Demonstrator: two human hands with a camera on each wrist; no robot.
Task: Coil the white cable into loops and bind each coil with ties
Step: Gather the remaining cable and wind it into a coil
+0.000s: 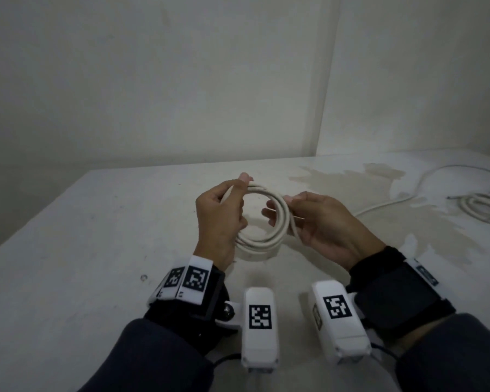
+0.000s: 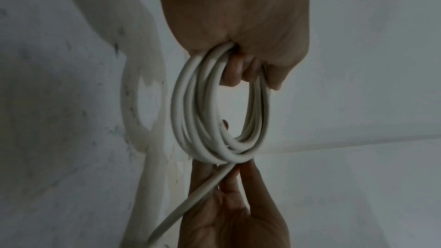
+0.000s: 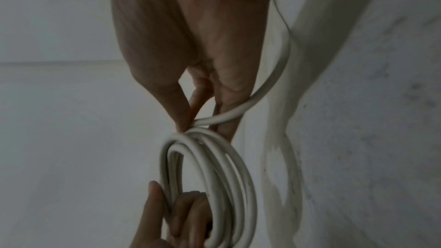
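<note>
White table (image 1: pixel 68 250), unlabelled white cable (image 1: pixel 280 210) coil

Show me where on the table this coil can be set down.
The coil is held by the left hand and right hand. Bare table lies left of the left hand, out to the left edge, and behind the hands toward the wall. The right side is crowded: loose cable, another bundle.

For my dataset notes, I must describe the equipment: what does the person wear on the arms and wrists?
Both arms have dark grey-blue sleeves. The left hand and right hand are bare. Each wrist carries a black strap, a white box-shaped camera unit with a black-and-white square marker, and thin black cables. The left wrist band shows more such markers.
</note>
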